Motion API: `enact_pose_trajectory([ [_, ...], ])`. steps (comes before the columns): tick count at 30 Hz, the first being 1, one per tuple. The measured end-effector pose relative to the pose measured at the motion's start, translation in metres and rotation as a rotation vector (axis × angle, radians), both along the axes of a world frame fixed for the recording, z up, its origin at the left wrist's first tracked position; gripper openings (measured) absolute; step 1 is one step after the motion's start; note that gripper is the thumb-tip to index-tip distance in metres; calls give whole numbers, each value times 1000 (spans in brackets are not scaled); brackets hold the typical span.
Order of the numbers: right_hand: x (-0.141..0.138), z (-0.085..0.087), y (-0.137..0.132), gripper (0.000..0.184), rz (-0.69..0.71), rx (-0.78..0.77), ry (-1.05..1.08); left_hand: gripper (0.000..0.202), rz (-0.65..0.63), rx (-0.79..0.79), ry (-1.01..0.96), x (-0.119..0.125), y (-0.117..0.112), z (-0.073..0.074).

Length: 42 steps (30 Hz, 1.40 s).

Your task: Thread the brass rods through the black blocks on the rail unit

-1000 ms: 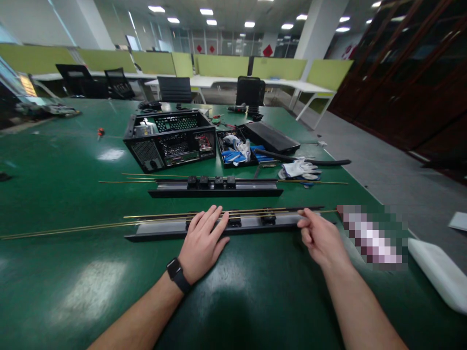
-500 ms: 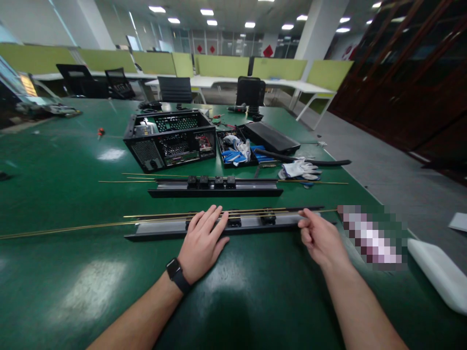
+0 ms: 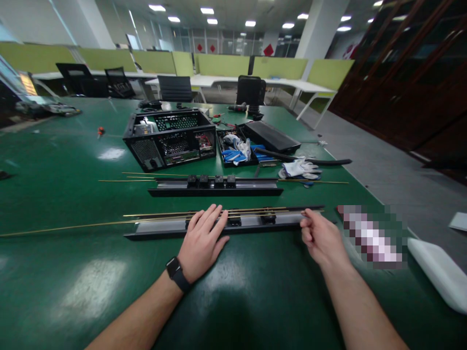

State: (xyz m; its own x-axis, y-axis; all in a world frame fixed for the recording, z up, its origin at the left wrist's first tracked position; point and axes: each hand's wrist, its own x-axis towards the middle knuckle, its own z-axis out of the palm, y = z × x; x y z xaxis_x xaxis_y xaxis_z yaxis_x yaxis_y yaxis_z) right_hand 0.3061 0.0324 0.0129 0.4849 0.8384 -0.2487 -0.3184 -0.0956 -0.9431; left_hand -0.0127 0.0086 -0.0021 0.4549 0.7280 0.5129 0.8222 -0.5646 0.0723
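Note:
A black-edged channel rail (image 3: 160, 227) with a pale inner face lies before me, with several black blocks (image 3: 269, 216) in it. Thin brass rods (image 3: 153, 215) run lengthwise over the blocks, and one sticks far out to the left. My left hand (image 3: 206, 231), wearing a black watch, rests flat across the rail and rods with fingers stretched, hiding part of a block. At the rail's right end, my right hand (image 3: 321, 236) is closed, thumb and forefinger pinching a brass rod; its other fingers are curled in.
Behind lies a second channel rail (image 3: 215, 191) with black blocks and brass rods. Farther back are an open computer case (image 3: 175, 141), a black tray (image 3: 239, 162) of gloves, and more gloves (image 3: 299, 169). A blurred pinkish object (image 3: 370, 236) and white item (image 3: 438, 274) lie right.
The brass rod end that reached right past my right hand has drawn back left, and one rod line shows at the far left instead of two. My left hand has stayed put.

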Motion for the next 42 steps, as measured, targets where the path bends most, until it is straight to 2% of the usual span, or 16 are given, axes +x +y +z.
enact_pose_trajectory([
  [2,0,0,0,50,17,13,4,59,0,0,-2,0,0,0],
  [7,-11,-1,-3,53,222,-42,-33,61,-1,6,-12,-1,0,-2],
  [9,-11,-2,-3,52,186,-46,-37,61,-1,6,-12,-1,1,-3],
  [12,-5,-3,0,47,36,-24,1,59,-3,4,-10,-1,1,-3],
  [14,-2,-3,0,44,-12,-4,21,59,-3,1,-9,-1,1,-3],
  [20,-9,-3,-3,50,193,-21,0,65,4,9,-14,0,1,-4],
  [22,-10,-3,-3,52,187,-31,-35,64,4,11,-12,-1,1,-4],
  [26,-7,-5,-3,53,88,0,-58,61,1,9,-6,0,1,-5],
  [33,-19,-3,-5,53,290,-25,-120,61,3,8,-2,0,1,-2],
  [42,-20,-1,-6,53,255,-10,-106,66,-2,-3,-12,1,0,0],
])
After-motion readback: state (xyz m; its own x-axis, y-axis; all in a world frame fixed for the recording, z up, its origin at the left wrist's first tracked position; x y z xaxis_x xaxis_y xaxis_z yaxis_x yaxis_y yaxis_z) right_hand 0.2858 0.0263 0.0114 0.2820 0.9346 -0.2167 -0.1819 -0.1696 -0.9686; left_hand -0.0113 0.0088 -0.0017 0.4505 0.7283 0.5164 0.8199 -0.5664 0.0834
